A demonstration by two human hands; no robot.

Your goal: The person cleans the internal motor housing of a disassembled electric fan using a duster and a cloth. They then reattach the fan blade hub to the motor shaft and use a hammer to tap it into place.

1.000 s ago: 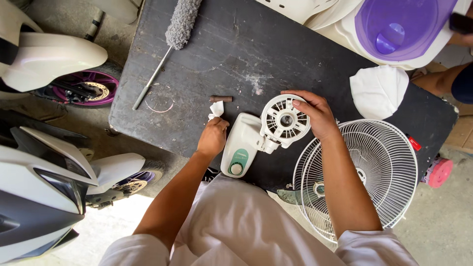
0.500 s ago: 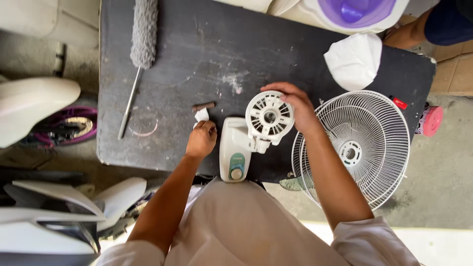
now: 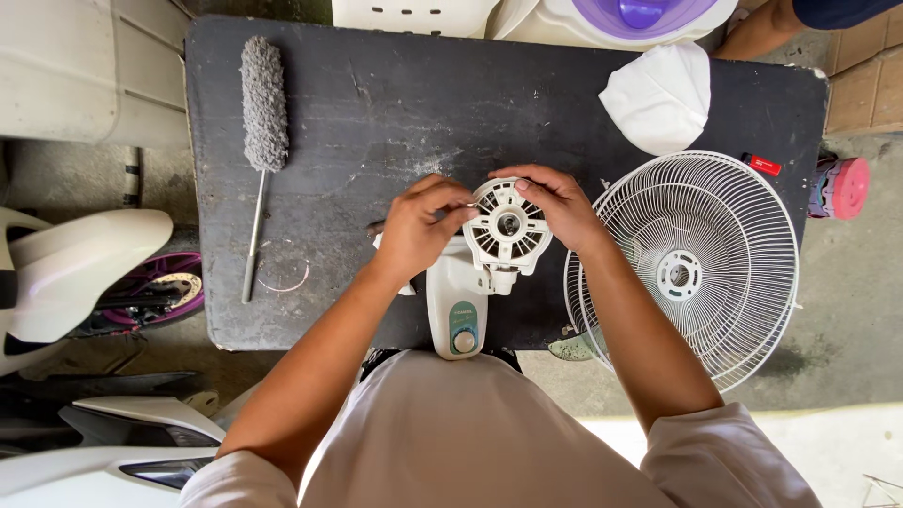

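A white fan body (image 3: 456, 303) with a green knob panel lies on the dark table (image 3: 376, 103), its round slotted motor housing (image 3: 508, 233) facing up. My left hand (image 3: 421, 229) grips the housing's left rim. My right hand (image 3: 553, 202) curls over its upper right rim. Both hands touch the housing at once. A brown bit pokes out beside my left hand; most of it is hidden.
A white wire fan guard (image 3: 682, 268) overhangs the table's right edge. A grey fluffy duster (image 3: 263, 108) lies at the left, a wire ring (image 3: 282, 280) below it. White cloth (image 3: 661, 94), a purple-and-white tub (image 3: 621, 19) and another person's arm (image 3: 764, 26) sit at the back. Scooters stand left.
My left hand moved from the table beside the fan body up onto the motor housing's left rim. The view shifted, so the table sits more squarely in frame.
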